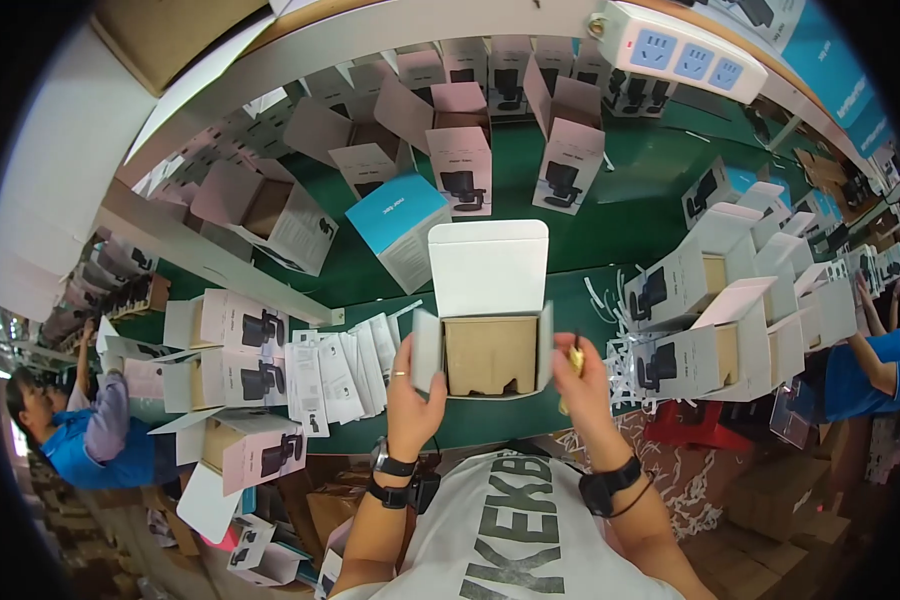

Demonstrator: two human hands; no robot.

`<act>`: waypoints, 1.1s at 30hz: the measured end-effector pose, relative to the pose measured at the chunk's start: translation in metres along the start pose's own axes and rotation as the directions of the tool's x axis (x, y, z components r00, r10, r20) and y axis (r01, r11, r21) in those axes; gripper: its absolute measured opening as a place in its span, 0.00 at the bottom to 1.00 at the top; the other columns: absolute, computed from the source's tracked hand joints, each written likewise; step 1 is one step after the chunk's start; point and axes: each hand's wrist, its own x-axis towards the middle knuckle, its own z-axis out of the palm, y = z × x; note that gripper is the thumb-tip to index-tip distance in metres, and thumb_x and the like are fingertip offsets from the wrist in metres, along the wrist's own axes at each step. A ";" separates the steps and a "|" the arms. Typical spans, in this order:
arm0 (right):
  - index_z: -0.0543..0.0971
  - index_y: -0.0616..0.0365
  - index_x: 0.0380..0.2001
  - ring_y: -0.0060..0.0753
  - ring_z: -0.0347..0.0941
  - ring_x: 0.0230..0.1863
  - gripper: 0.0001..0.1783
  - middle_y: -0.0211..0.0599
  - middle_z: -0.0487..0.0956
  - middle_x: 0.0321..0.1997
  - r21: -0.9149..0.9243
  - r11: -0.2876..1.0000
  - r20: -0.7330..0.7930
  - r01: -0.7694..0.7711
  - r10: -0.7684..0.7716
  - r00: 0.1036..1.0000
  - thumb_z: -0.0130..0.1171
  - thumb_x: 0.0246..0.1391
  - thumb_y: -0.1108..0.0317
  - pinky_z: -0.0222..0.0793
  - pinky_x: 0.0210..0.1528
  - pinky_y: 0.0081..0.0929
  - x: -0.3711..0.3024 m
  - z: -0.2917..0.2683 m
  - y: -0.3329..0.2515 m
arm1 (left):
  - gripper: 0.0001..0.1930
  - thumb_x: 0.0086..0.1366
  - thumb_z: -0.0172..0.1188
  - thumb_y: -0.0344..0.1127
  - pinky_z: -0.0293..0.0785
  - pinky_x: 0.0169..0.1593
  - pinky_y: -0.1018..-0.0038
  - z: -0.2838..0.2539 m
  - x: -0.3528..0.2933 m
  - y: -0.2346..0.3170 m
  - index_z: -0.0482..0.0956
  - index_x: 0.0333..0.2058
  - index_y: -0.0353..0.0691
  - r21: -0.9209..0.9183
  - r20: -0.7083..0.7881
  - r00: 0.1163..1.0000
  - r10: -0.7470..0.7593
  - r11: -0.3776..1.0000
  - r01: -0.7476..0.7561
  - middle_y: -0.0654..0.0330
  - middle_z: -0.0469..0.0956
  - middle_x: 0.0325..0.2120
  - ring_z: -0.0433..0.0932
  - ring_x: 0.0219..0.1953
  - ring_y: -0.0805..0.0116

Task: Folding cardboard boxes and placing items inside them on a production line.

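An open white box (488, 270) stands upright on the green table in front of me, its lid flap raised at the back. A brown cardboard insert (490, 350) with torn-looking notches at its near edge fills it. My left hand (411, 395) grips the box's left side flap, the thumb on the near side. Beside the right flap, my right hand (584, 388) is closed around a slim yellow-handled tool (576, 360) with a dark tip. Its exact kind is too small to make out. Several white leaflets (345, 370) lie fanned out left of my left hand.
Printed boxes line the back, among them an open one (460, 160) and a blue-topped one (400, 225). More open boxes stand at left (240, 335) and right (685, 360). Paper shreds (620, 350) lie at right. A power strip (680, 52) hangs above. Co-workers (95, 430) sit at both sides.
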 end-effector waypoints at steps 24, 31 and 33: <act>0.84 0.56 0.36 0.45 0.83 0.34 0.06 0.38 0.86 0.34 -0.748 0.293 0.310 0.595 -0.640 0.703 0.69 0.55 0.71 0.76 0.36 0.35 0.054 -0.016 -0.028 | 0.46 0.62 0.68 0.55 0.50 0.76 0.46 0.053 -0.004 0.028 0.64 0.71 0.31 0.640 0.419 0.800 0.429 0.486 -0.595 0.38 0.58 0.73 0.56 0.75 0.39; 0.84 0.55 0.36 0.45 0.82 0.32 0.06 0.37 0.85 0.32 -0.722 0.207 0.442 0.660 -0.596 0.670 0.69 0.54 0.71 0.76 0.34 0.34 0.075 -0.021 -0.043 | 0.46 0.62 0.68 0.55 0.50 0.75 0.46 0.051 0.002 0.032 0.64 0.71 0.31 0.634 0.435 0.801 0.412 0.492 -0.597 0.38 0.58 0.73 0.56 0.75 0.39; 0.84 0.53 0.35 0.44 0.82 0.33 0.06 0.34 0.84 0.31 -0.720 0.213 0.450 0.661 -0.581 0.678 0.69 0.54 0.68 0.75 0.35 0.33 0.075 -0.022 -0.044 | 0.46 0.62 0.68 0.55 0.50 0.75 0.45 0.052 0.003 0.032 0.64 0.71 0.31 0.634 0.439 0.800 0.410 0.490 -0.599 0.38 0.58 0.73 0.56 0.75 0.39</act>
